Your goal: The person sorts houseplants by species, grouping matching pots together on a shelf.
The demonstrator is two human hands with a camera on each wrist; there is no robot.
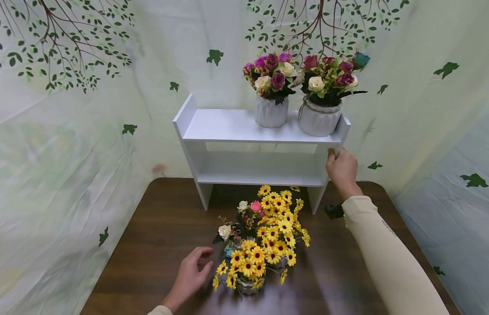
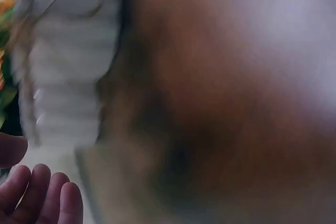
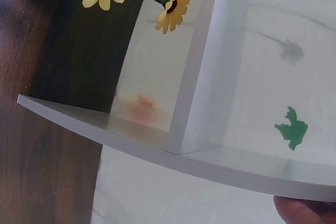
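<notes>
A white two-tier shelf (image 1: pixel 260 168) stands at the back of the table. My right hand (image 1: pixel 343 168) is at its right side panel; in the right wrist view a digit (image 3: pixel 296 211) touches the panel's outer face, and the other fingers are mostly hidden. My left hand (image 1: pixel 191 269), fingers loosely bent and holding nothing, is left of the yellow daisies (image 1: pixel 248 262) in a grey-white pot (image 1: pixel 250 286). That view from the left wrist is blurred, with a ribbed white pot (image 2: pixel 68 61) above the fingers (image 2: pixel 38 187).
On the shelf's top board, toward its right end, stand two white pots of roses (image 1: pixel 272 111) (image 1: pixel 320 118). Behind the front daisies are taller yellow daisies (image 1: pixel 283 223) and white and pink roses (image 1: pixel 224 232). A small black object (image 1: pixel 333 211) lies by the right forearm. Leaf-printed curtains (image 1: pixel 157 52) surround the table (image 1: pixel 149 249).
</notes>
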